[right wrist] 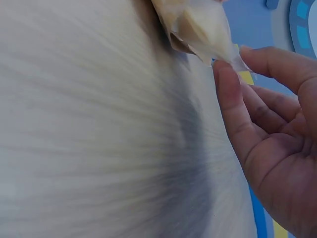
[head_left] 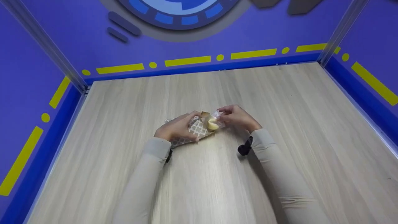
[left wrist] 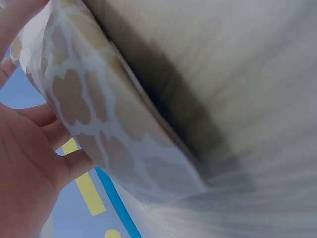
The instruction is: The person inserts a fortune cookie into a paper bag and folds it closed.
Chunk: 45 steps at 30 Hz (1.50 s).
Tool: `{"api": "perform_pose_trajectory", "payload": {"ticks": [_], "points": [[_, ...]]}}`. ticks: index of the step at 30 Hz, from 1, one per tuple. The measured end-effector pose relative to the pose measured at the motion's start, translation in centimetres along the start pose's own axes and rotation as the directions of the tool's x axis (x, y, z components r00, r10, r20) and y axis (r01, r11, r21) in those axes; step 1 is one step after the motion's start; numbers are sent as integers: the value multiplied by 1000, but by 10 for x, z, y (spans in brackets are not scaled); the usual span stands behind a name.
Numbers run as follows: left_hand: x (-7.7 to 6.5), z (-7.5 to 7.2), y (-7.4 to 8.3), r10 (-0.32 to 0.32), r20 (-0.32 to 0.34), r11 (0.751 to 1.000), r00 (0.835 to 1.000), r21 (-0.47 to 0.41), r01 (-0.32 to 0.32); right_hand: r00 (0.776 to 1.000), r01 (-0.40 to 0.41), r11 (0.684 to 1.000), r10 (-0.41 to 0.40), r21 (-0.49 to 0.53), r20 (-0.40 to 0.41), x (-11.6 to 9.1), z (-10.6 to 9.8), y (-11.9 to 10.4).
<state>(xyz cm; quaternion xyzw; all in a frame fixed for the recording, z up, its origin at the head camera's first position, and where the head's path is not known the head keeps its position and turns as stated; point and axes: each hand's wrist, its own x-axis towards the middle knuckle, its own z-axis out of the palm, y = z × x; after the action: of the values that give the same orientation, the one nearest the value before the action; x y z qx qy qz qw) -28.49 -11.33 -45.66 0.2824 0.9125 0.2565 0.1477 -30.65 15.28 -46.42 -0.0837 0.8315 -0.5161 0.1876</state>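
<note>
In the head view my left hand grips a small paper bag, printed in beige and white, lying on its side low over the table. The bag's open end points right. At that mouth shows a pale yellow, curved piece in a clear plastic wrapper. My right hand pinches the wrapper's end between thumb and fingertips. The left wrist view shows the bag's patterned side with fingers around it. Whether anything else is inside the bag is hidden.
A light wood-grain table spreads under both hands. Purple-blue panels with yellow dashes stand along its back and both sides. Metal posts rise at the back corners. A black strap piece sits at the right wrist.
</note>
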Motion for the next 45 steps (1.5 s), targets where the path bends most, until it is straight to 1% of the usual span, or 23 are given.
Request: {"api": "perform_pose_trajectory", "payload": {"ticks": [4, 8, 12, 15, 19, 25, 29, 32, 40, 45], "points": [[0, 0, 1, 1, 11, 1000, 1000, -7, -1, 1000, -5, 1000, 5, 17, -21, 1, 1, 1], [0, 0, 3, -21, 20, 1000, 1000, -1, 22, 999, 2, 1000, -1, 24, -40, 1, 3, 2], [0, 0, 3, -26, 22, 1000, 999, -2, 26, 998, -9, 999, 11, 36, -54, 1, 6, -2], [0, 0, 3, -21, 19, 1000, 1000, -2, 22, 998, -23, 998, 26, 56, -54, 2, 9, -5], [-1, 0, 3, -7, 14, 1000, 1000, -13, 7, 999, -24, 997, 27, 77, -47, 4, 12, -7], [-1, 0, 3, 19, 10, 999, 1000, -31, -18, 999, -15, 997, 18, 77, -38, 5, 18, -7], [-1, 1, 4, 10, 13, 999, 1000, -32, -10, 999, -19, 993, 22, 114, -30, 6, 22, -8], [-1, 1, 4, -7, 9, 999, 1000, -36, 7, 999, -21, 991, 24, 133, -26, 6, 25, -8], [-1, 3, 6, -13, -18, 999, 1000, -48, 12, 999, -30, 989, 34, 143, -23, 9, 31, -9], [0, 4, 8, -11, -6, 999, 1000, -43, 11, 999, -25, 987, 29, 160, -25, 10, 34, -7]]}}
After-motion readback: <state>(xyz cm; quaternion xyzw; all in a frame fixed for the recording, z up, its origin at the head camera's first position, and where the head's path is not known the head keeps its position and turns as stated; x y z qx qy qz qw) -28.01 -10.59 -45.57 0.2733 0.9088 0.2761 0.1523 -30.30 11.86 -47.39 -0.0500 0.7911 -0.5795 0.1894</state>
